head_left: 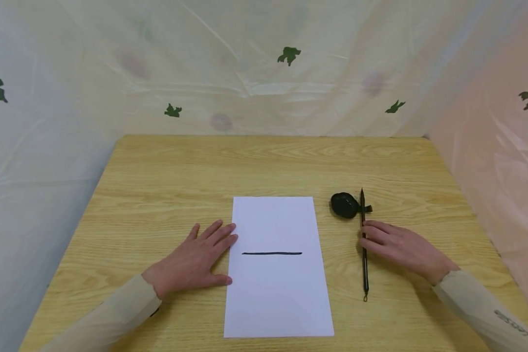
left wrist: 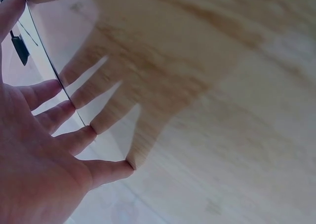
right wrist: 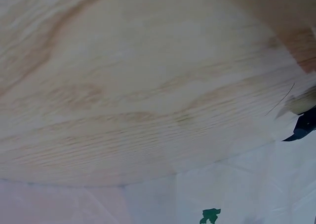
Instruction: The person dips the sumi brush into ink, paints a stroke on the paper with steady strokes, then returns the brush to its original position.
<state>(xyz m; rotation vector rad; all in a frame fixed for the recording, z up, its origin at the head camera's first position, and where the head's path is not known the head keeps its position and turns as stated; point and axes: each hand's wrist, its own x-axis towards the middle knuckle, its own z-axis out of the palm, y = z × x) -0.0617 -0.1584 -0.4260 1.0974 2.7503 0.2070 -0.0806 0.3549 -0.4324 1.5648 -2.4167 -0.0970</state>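
Observation:
A white sheet of paper point(head_left: 277, 298) lies on the wooden table, with one black horizontal stroke point(head_left: 272, 253) across its middle. My left hand point(head_left: 193, 264) has its fingers spread, and the fingertips and thumb touch the paper's left edge. To the right of the sheet, my right hand point(head_left: 396, 244) pinches the dark shaft of a calligraphy brush point(head_left: 365, 274); the thumb is hidden beneath. The brush points away from me, crossing the short handle of a small black ink dish point(head_left: 344, 205). In the left wrist view the palm point(left wrist: 39, 150) shows.
The wooden table point(head_left: 180, 171) ends at a pale hanging sheet point(head_left: 246, 83) with green bird shapes, which also closes off both sides. At the right wrist view's right edge, a dark pointed thing point(right wrist: 303, 125) is only partly in frame.

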